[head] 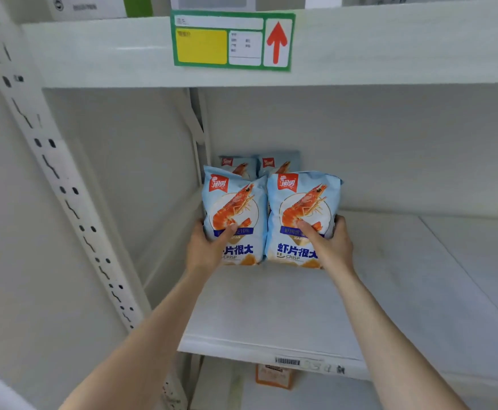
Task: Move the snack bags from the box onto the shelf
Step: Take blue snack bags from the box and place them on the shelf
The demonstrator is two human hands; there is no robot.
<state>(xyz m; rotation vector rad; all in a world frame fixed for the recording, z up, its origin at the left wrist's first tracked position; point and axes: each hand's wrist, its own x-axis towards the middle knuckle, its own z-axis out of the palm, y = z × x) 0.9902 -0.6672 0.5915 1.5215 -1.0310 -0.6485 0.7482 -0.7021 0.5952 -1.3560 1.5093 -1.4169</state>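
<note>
Left hand [204, 247], fingers clamped on left bag [235, 202], right hand [333, 247] clamped on right bag [301, 202], white shelf [301, 306]

The white shelf [360, 291] bears four pale blue snack bags near its back left corner. The front left bag [235, 208] and front right bag [301, 208] stand upright and touching, seemingly resting on it, with two rear bags [238, 165] just behind.
</note>
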